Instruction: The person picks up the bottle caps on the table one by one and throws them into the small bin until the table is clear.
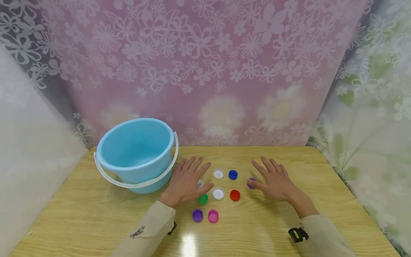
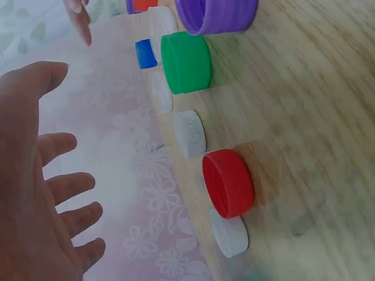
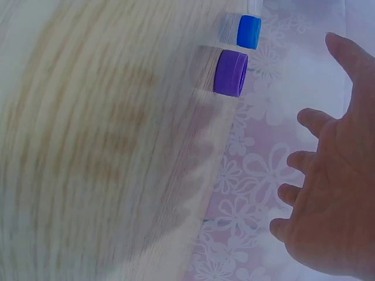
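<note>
Several bottle caps lie on the wooden table between and under my hands. My left hand (image 1: 187, 180) is spread, palm down, over the left caps. Beneath it the left wrist view shows a red cap (image 2: 229, 184) and white caps, which it hides in the head view. A green cap (image 1: 203, 199) sits by its thumb. My right hand (image 1: 275, 181) is also spread and holds nothing. Its thumb partly covers a purple cap (image 1: 251, 183) in the head view; the right wrist view shows that purple cap (image 3: 230, 73) standing apart from the hand.
A light blue bucket (image 1: 135, 167) with a white handle stands left of my left hand. Amid the caps are a blue cap (image 1: 233, 174), a red cap (image 1: 235, 195) and a pink cap (image 1: 213, 216). Behind the table (image 1: 321, 214) hangs a pink floral curtain (image 1: 208, 71).
</note>
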Tool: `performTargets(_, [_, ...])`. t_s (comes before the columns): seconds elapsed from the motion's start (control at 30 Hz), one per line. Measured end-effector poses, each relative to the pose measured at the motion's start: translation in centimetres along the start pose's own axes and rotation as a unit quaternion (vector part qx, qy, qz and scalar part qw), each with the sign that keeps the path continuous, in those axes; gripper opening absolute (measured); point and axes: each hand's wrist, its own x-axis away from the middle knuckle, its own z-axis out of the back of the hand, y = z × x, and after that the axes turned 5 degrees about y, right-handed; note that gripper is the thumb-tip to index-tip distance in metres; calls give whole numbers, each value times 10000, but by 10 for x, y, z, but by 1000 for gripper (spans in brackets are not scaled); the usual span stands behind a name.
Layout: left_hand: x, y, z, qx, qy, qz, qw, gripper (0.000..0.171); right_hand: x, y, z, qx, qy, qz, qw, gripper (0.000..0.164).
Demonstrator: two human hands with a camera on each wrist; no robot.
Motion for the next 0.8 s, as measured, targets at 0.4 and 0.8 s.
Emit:
performTargets(0.4, [-3,4,16,0,481,-323,9983,64,-10,-3,0,14,199,251,9995,77])
performTargets(0.8, [0,10,46,164,1388,-570,9885,57,-18,-10,4,91,378,436,9983,77])
